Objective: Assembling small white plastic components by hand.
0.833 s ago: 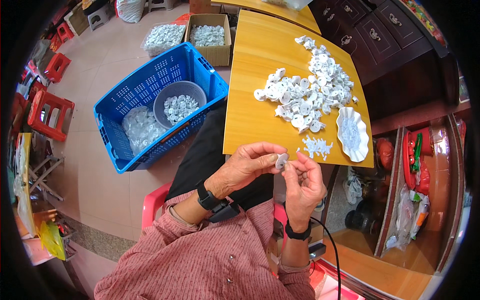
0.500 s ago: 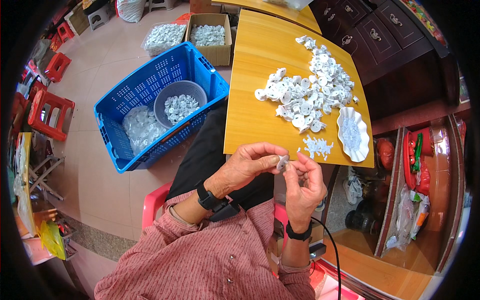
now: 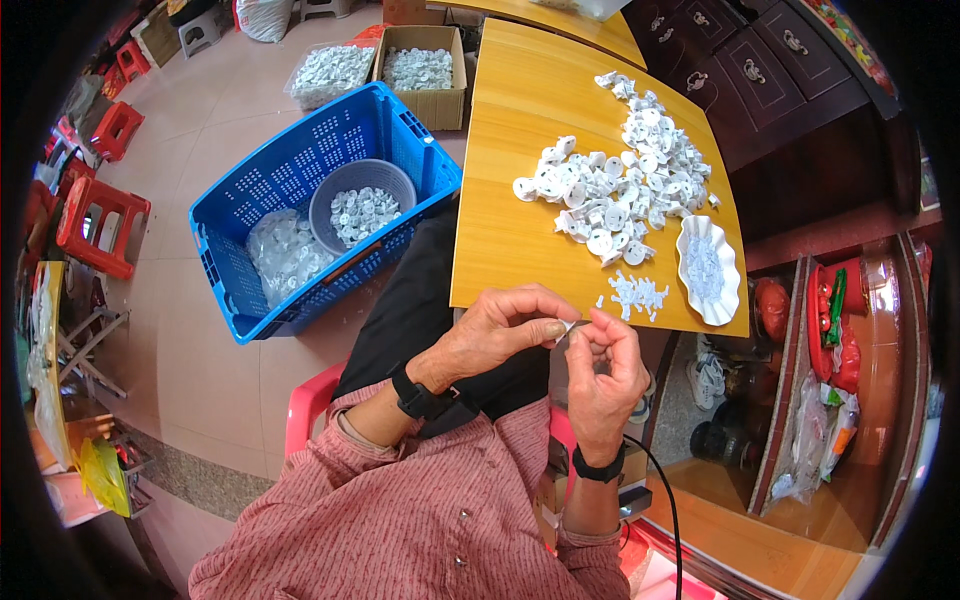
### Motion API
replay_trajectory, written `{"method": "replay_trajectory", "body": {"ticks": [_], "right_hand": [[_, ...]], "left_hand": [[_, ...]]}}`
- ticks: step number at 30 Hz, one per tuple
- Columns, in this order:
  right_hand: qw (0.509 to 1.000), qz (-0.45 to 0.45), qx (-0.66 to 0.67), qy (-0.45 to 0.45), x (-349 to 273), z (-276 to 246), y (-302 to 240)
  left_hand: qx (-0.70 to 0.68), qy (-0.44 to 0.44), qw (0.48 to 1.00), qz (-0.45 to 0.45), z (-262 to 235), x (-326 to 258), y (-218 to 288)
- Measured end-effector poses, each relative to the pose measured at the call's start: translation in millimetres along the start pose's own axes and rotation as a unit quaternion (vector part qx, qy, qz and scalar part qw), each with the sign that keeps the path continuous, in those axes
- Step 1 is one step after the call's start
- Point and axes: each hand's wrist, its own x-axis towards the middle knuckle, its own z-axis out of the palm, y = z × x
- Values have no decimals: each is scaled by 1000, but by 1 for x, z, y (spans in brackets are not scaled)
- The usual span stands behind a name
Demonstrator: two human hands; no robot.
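Between the thumb and fingers of my left hand [image 3: 508, 325] is pinched a small white plastic part [image 3: 568, 326], mostly covered by the fingers. My right hand [image 3: 608, 368] meets it from the other side, its thumb and fingertips pressed together; whatever they hold is too small to make out. Both hands are just off the near edge of the yellow table [image 3: 500, 130]. On the table lies a heap of round white plastic parts [image 3: 640, 175]. Nearer to me sits a small pile of tiny clear-white pieces [image 3: 638, 294], beside a white scalloped dish [image 3: 733, 268] holding more of them.
Left of my legs stands a blue perforated crate [image 3: 225, 215] with a grey basket [image 3: 320, 205] and a plastic bag of parts [image 3: 285, 262]. Behind it are a carton [image 3: 455, 105] and a clear tub [image 3: 330, 75] of parts. Dark drawers [image 3: 770, 75] and shelves flank the right.
The white part between my fingers has turned and shows less of its face. My hands stay in nearly the same place.
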Motion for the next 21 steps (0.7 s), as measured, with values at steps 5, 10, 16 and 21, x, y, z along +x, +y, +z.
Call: {"method": "replay_trajectory", "body": {"ticks": [5,10,16,21], "right_hand": [[1000,16,7,0,-1,1,3],[999,35,42,-2,2,2,3],[999,44,14,-29,2,1,2],[997,55,46,-33,1,3,2]], "left_hand": [[-9,-5,1000,-4,-2,1,-2],[-88,23,995,-42,0,0,-3],[-110,35,992,-48,0,0,-3],[-130,36,990,-48,0,0,-6]]}}
